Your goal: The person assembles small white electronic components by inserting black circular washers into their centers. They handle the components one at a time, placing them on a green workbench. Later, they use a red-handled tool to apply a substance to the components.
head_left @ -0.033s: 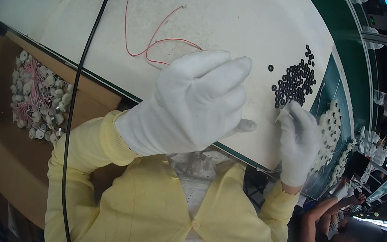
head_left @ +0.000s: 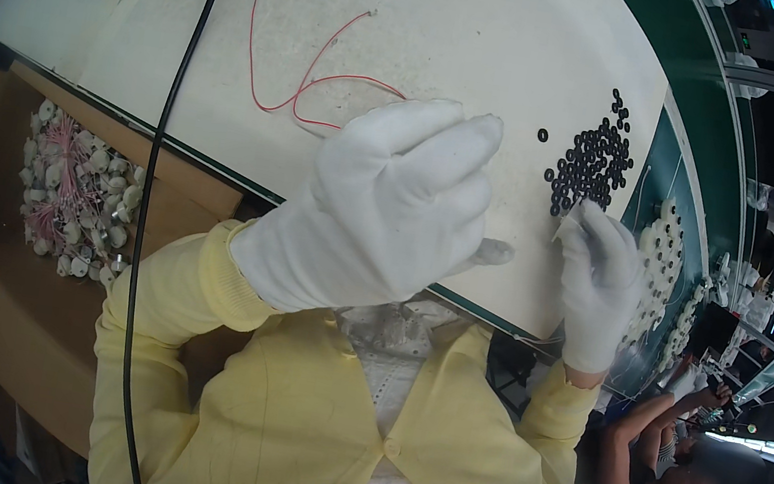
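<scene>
My left hand [head_left: 399, 198], in a white glove, is closed over the near part of the table. Two stretches of thin red wire [head_left: 301, 92] run in under its knuckles, and their bare-looking ends lie farther off on the table. What its fingers grip is hidden beneath the hand; a greyish glove tip sticks out on the right. My right hand [head_left: 595, 285], also gloved in white, has its fingers bent together at the near edge of a pile of small black rings [head_left: 590, 163]. Whatever is between those fingertips is too small to make out.
One black ring [head_left: 543, 135] lies apart from the pile. A black cable [head_left: 162, 125] hangs across the left side. In a cardboard box [head_left: 41, 319] are white round parts with pink wires [head_left: 76, 193]. More white parts [head_left: 657, 275] stand at the right; a co-worker [head_left: 634, 474] sits beyond.
</scene>
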`<state>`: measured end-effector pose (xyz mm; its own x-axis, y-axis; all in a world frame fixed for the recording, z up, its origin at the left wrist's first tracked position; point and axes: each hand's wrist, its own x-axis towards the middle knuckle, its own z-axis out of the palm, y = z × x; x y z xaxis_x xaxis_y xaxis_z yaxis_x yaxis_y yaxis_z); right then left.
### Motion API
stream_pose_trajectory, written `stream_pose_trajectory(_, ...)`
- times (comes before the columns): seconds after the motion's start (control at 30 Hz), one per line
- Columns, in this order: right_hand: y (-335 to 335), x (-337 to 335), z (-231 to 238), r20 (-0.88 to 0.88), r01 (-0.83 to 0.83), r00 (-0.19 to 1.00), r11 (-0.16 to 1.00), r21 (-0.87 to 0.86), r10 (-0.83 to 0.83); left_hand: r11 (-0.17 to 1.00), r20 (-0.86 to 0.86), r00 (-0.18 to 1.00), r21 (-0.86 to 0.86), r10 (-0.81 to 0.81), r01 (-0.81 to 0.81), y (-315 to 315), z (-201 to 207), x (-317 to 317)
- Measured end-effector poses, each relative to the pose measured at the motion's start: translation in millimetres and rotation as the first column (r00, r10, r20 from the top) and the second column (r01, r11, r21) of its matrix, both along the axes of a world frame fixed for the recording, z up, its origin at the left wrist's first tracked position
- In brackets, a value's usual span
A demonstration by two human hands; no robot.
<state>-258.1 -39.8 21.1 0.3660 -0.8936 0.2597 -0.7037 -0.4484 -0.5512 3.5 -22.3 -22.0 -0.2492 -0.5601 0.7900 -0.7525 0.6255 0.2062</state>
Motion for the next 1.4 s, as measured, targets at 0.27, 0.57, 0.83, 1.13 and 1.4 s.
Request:
stream_pose_trajectory(0.27,-7,6,14,-0.271,-0.058,0.962,0.991,-0.121,0.023,0.988,0.040,0.999,0.156,-0.015,0.009,-2,9,2)
stream_pose_trajectory(0.57,-17,15,27,-0.476,-0.193,0.876,0.962,-0.195,0.080,0.990,-0.006,1.000,0.140,-0.024,0.024,-2,5,1)
stream_pose_trajectory(0.83,-20,16,55,-0.680,-0.348,0.698,0.936,-0.050,0.224,0.995,-0.001,1.000,0.093,-0.023,0.023,-2,3,4)
stream_pose_trajectory(1.13,-25,12,58,-0.676,-0.396,0.674,0.918,0.008,0.296,0.993,-0.006,0.999,0.108,-0.041,0.041,-2,7,4)
stream_pose_trajectory(1.4,-31,17,56,-0.579,-0.370,0.744,0.927,0.059,0.333,0.995,0.003,0.999,0.082,-0.048,0.048,-3,7,4)
